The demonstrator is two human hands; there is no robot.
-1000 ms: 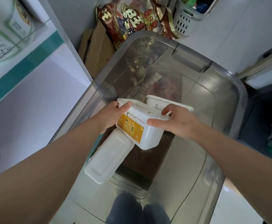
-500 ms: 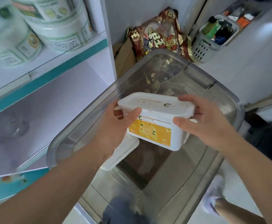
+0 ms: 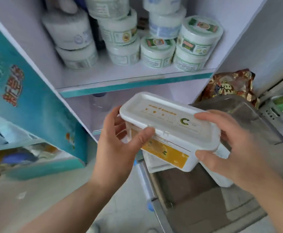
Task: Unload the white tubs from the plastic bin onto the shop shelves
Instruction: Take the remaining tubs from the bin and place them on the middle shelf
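I hold a white rectangular tub (image 3: 167, 121) with a yellow label on its side, lid up, in front of the shop shelves. My left hand (image 3: 120, 147) grips its left end and my right hand (image 3: 228, 148) grips its right end. The tub is above the left edge of the clear plastic bin (image 3: 238, 207). Two more white tubs (image 3: 159, 163) lie inside the bin, partly hidden under the held one. The shelf board (image 3: 137, 81) with a teal front strip is just above and behind the tub; the compartment under it looks mostly bare.
Round white tubs (image 3: 155, 52) are stacked in rows on the upper shelf. A teal printed panel (image 3: 28, 98) stands at the left. A red and gold bag (image 3: 230, 86) and a grey basket (image 3: 282, 108) sit behind the bin on the right.
The tub has been lifted out of the bin and carried up and left toward the shelves. My view has turned from the bin to the shelf unit.
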